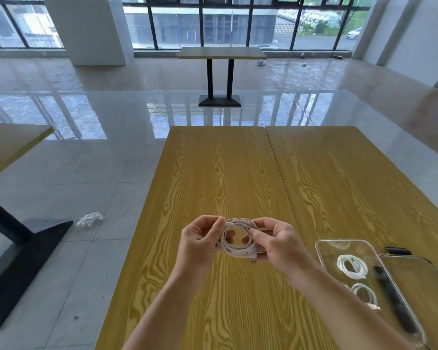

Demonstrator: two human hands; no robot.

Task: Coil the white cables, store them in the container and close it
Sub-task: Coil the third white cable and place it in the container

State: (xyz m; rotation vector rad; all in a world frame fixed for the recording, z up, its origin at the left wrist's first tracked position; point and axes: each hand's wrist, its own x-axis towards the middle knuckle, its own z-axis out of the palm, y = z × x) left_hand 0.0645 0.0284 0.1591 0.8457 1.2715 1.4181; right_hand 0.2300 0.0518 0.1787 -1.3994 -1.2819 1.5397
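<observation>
Above the wooden table [228, 173] I hold a white cable [238, 250] wound into a round coil. My left hand [200, 243] grips the coil's left side, and my right hand [276, 245] pinches its right side, with the plug end hanging just below. To the right stands a clear plastic container [324, 248], open. Inside it lie two coiled white cables, one [351, 266] farther from me and one [364, 294] nearer. The clear lid [412, 279] with black clips lies beside the container on its right.
A second table top [352, 173] joins mine on the right. Another table [10, 147] with a black foot stands at the left. A crumpled white glove [90, 219] lies on the tiled floor. One more table [221, 55] stands far off by the windows.
</observation>
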